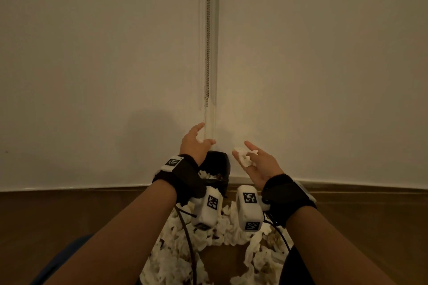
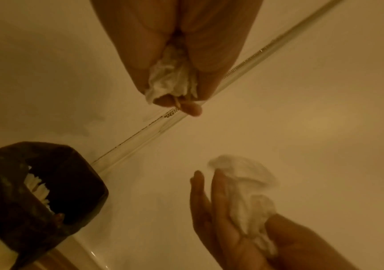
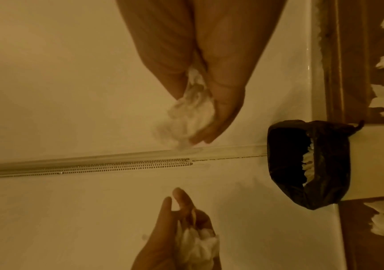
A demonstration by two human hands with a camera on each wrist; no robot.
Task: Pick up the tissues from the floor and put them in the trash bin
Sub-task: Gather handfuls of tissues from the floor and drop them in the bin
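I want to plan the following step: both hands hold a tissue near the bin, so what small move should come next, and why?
Probably lower the left hand over the trash bin and release its tissue. It is nearer the open bin than the right hand.

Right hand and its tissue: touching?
Touching. The left wrist view shows the tissue lying across the right hand, palm and fingers; the right wrist view shows fingers pinching it.

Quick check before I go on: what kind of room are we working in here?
Probably a room at home, by a window or glass door: a roller blind with a bead chain, a wooden floor, and a small trash bin with a dark liner, tissues around it.
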